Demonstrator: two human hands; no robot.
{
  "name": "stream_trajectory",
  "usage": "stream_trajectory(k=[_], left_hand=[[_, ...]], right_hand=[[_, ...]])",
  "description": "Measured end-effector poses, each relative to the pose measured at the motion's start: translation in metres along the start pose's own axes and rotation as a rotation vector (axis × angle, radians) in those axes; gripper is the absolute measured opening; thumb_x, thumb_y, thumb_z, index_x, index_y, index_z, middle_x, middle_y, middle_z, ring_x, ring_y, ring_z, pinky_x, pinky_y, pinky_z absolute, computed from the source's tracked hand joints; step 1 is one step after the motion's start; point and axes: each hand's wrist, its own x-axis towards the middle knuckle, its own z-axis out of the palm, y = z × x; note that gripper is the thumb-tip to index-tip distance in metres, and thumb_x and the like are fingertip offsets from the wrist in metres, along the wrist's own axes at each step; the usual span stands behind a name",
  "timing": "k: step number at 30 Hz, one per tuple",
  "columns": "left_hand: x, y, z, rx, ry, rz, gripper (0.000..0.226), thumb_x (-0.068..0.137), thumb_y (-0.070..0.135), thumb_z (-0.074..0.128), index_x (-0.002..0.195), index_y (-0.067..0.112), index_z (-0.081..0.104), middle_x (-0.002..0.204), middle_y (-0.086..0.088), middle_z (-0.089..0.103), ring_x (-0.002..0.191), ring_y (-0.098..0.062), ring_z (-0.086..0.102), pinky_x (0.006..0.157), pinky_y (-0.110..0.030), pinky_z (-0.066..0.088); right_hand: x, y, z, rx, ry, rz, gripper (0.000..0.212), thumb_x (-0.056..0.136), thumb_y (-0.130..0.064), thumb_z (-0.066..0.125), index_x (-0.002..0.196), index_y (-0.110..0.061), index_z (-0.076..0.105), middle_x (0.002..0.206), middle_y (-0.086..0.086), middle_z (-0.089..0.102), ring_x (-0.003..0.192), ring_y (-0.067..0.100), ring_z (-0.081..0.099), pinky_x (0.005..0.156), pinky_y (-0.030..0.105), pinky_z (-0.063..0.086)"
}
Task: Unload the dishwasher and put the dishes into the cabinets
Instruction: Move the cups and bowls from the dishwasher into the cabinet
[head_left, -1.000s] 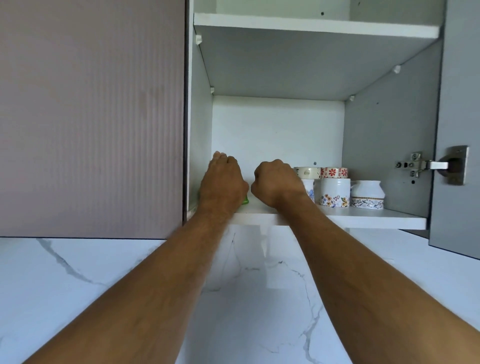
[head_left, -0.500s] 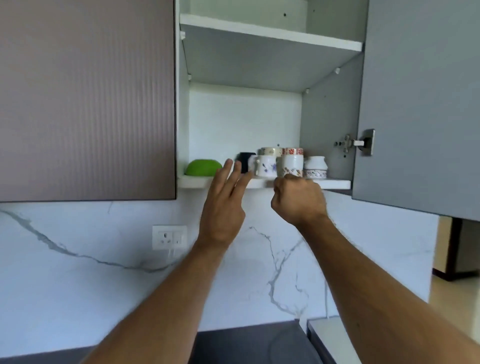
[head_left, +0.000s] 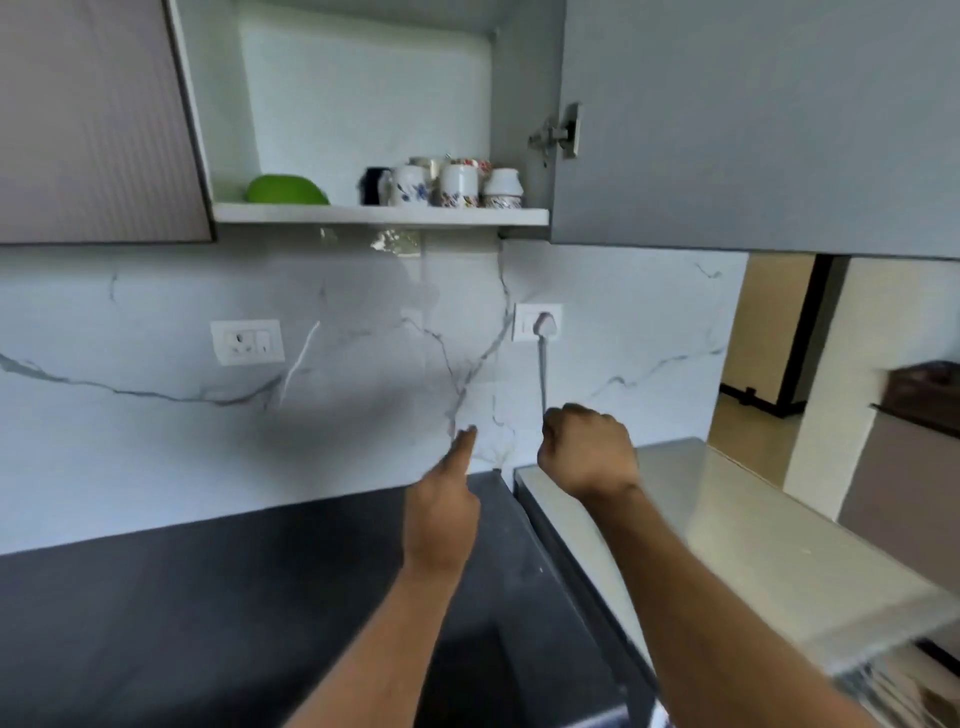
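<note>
The open wall cabinet (head_left: 382, 214) holds a green bowl (head_left: 285, 190) at the left of its lower shelf. To the bowl's right stand a dark mug (head_left: 373, 185) and several white floral cups (head_left: 459, 186). Both my hands are well below the shelf, in front of the marble wall. My left hand (head_left: 444, 506) is empty with fingers stretched out. My right hand (head_left: 587, 449) is curled into a fist and holds nothing.
The grey cabinet door (head_left: 753, 124) hangs open at the right, its lower edge overhead. A black countertop (head_left: 208, 597) lies below, with a grey appliance top (head_left: 727, 535) to its right. Two wall sockets (head_left: 248, 341) sit on the backsplash, and a plugged cord (head_left: 542, 364) hangs from the right one.
Both hands have dropped from the shelf down to counter height, leaving the green bowl and the dark mug on it. The view has pulled back and tilted down to the right.
</note>
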Motion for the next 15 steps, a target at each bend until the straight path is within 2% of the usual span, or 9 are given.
stream_trajectory(k=[3, 5, 7, 10, 12, 13, 15], left_hand=[[-0.058, 0.04, 0.023, -0.084, -0.182, 0.008, 0.083, 0.068, -0.025, 0.049, 0.142, 0.014, 0.046, 0.139, -0.008, 0.056, 0.127, -0.023, 0.055, 0.113, -0.02, 0.028], [-0.08, 0.068, 0.032, -0.102, -0.244, 0.012, 0.086, 0.063, -0.025, 0.045, 0.141, 0.01, 0.05, 0.143, -0.009, 0.052, 0.135, -0.024, 0.046, 0.116, -0.011, 0.013], [-0.094, 0.094, 0.035, -0.11, -0.269, 0.04, 0.083, 0.06, -0.025, 0.046, 0.137, 0.005, 0.055, 0.141, -0.013, 0.054, 0.137, -0.027, 0.043, 0.116, -0.011, 0.01], [-0.126, 0.132, 0.044, -0.121, -0.305, 0.031, 0.077, 0.063, -0.023, 0.047, 0.133, 0.006, 0.058, 0.137, -0.014, 0.057, 0.135, -0.027, 0.046, 0.117, -0.028, 0.028], [-0.157, 0.157, 0.049, -0.164, -0.372, -0.1, 0.07, 0.077, -0.02, 0.046, 0.137, 0.013, 0.055, 0.129, -0.012, 0.064, 0.122, -0.027, 0.059, 0.106, -0.04, 0.045], [-0.177, 0.171, 0.052, -0.169, -0.436, -0.14, 0.067, 0.084, -0.015, 0.046, 0.141, 0.018, 0.051, 0.122, -0.011, 0.068, 0.112, -0.027, 0.065, 0.099, -0.041, 0.051], [-0.216, 0.196, 0.056, -0.157, -0.573, -0.111, 0.071, 0.088, -0.01, 0.051, 0.148, 0.027, 0.04, 0.113, -0.009, 0.071, 0.098, -0.025, 0.07, 0.093, -0.039, 0.054]], right_hand=[[-0.059, 0.051, 0.004, -0.031, -0.106, 0.044, 0.02, 0.085, -0.024, 0.049, 0.09, -0.015, 0.066, 0.095, 0.009, 0.068, 0.087, 0.039, 0.066, 0.071, 0.035, 0.05], [-0.094, 0.085, -0.004, -0.04, -0.144, 0.112, 0.019, 0.086, -0.025, 0.051, 0.093, -0.015, 0.066, 0.099, 0.009, 0.068, 0.089, 0.038, 0.066, 0.074, 0.035, 0.052], [-0.123, 0.119, -0.012, -0.017, -0.143, 0.174, 0.019, 0.085, -0.025, 0.052, 0.092, -0.014, 0.066, 0.098, 0.011, 0.068, 0.087, 0.039, 0.066, 0.073, 0.036, 0.052], [-0.172, 0.17, -0.027, 0.0, -0.141, 0.263, 0.018, 0.083, -0.022, 0.053, 0.09, -0.014, 0.068, 0.094, 0.012, 0.069, 0.083, 0.039, 0.066, 0.067, 0.033, 0.048], [-0.205, 0.197, -0.029, -0.006, -0.171, 0.303, 0.018, 0.081, -0.016, 0.051, 0.086, -0.014, 0.069, 0.089, 0.011, 0.07, 0.075, 0.037, 0.065, 0.06, 0.03, 0.041], [-0.225, 0.21, -0.03, -0.011, -0.199, 0.32, 0.018, 0.08, -0.014, 0.051, 0.083, -0.013, 0.068, 0.086, 0.012, 0.07, 0.072, 0.036, 0.064, 0.059, 0.029, 0.039], [-0.262, 0.232, -0.028, -0.01, -0.245, 0.366, 0.016, 0.081, -0.014, 0.051, 0.082, -0.013, 0.067, 0.083, 0.01, 0.07, 0.07, 0.034, 0.064, 0.059, 0.03, 0.045]])
